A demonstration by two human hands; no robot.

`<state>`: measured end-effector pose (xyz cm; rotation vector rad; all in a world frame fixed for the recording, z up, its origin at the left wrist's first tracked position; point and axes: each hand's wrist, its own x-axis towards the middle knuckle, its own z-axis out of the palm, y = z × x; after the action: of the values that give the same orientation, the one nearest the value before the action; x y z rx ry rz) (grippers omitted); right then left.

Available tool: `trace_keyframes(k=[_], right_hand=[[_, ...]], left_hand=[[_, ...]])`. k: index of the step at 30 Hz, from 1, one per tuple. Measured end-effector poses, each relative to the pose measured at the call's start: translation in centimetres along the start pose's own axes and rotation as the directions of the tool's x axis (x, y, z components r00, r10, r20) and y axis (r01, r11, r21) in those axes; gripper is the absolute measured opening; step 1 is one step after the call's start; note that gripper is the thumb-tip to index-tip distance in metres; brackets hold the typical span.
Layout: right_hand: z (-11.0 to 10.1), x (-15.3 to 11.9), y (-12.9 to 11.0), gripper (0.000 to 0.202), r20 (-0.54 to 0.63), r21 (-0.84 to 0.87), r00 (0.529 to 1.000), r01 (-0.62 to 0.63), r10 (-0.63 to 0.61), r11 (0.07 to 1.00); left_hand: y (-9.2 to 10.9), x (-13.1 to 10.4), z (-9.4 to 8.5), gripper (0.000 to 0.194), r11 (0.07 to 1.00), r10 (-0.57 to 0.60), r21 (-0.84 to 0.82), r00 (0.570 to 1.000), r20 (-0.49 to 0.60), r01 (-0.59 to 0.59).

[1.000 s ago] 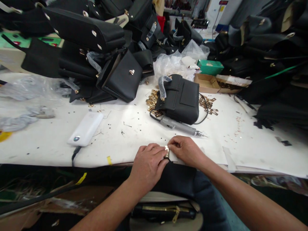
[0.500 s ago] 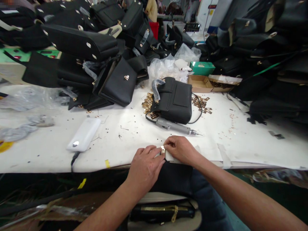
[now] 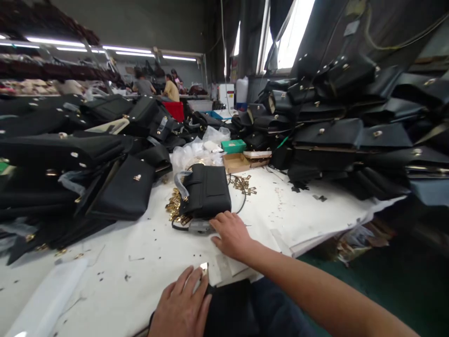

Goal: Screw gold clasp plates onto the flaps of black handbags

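My left hand (image 3: 182,304) is low in the view, fingers on the flap of a black bag (image 3: 229,306) at the table's near edge. A small shiny metal clasp piece (image 3: 204,267) sticks out past its fingertips, and the hand hides part of it. My right hand (image 3: 233,236) reaches over a grey electric screwdriver (image 3: 199,226), its fingertips at the tool's body and the thumb apart. It covers much of the tool. Behind the screwdriver lies another black bag (image 3: 210,189) with a plastic-wrapped handle.
Gold metal fittings (image 3: 173,206) lie left of that bag, flat metal plates (image 3: 245,184) right of it. Behind stand a cardboard box (image 3: 235,163) and a green box (image 3: 233,146). Black bags (image 3: 122,192) are piled left, more bags (image 3: 329,135) right. A white device (image 3: 49,299) lies front left.
My right hand has left the metal clasp piece and moved forward to the screwdriver. My left hand stays at the bag flap. The view has tilted up and turned right.
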<state>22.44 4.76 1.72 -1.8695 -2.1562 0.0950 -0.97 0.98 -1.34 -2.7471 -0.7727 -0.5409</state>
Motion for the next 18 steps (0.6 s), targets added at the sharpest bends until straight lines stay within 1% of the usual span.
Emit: trace_keyframes(k=[3,6,9,11,13,15,16,18], right_hand=[[0.1,1.4,-0.3,0.032,0.048,-0.059,0.998,-0.032,0.035,0.998],[0.2,1.4,-0.2,0.027,0.091,-0.051,0.996,-0.013,0.017,0.999],[-0.2,-0.1,0.6,0.030,0.099,0.074,0.994,0.033,-0.040,0.997],[-1.0,-1.8,1.2,0.030,0.071,0.242,0.996,0.035,-0.054,0.970],[-2.3,-3.8,1.9,0.028,0.016,0.447,0.999,0.032,-0.043,0.894],[-4.1,-5.7,2.6,0.026,-0.026,0.632,1.000,0.023,-0.008,0.775],[-5.1,-6.6,2.9,0.026,-0.018,0.711,0.999,-0.010,0.032,0.703],[-6.9,-8.0,3.7,0.031,0.049,0.841,0.986,-0.126,0.158,0.526]], left_hand=[[-0.3,0.1,0.1,0.035,0.999,0.028,0.023,1.000,-0.015,-0.028],[-0.2,0.1,-0.1,0.034,0.999,0.031,0.013,0.999,0.009,-0.031],[-0.1,0.1,-0.4,0.033,1.000,0.011,0.004,0.999,0.031,-0.011],[0.1,0.0,-0.6,0.033,1.000,0.000,-0.001,0.999,0.039,0.000],[0.3,0.0,-0.9,0.034,1.000,-0.018,-0.003,0.999,0.051,0.019],[0.5,0.1,-1.0,0.035,0.999,-0.038,-0.006,0.998,0.058,0.039],[0.6,0.1,-1.1,0.035,0.999,-0.046,-0.008,0.997,0.058,0.047],[0.7,0.1,-1.0,0.034,0.999,-0.050,-0.016,0.997,0.057,0.051]])
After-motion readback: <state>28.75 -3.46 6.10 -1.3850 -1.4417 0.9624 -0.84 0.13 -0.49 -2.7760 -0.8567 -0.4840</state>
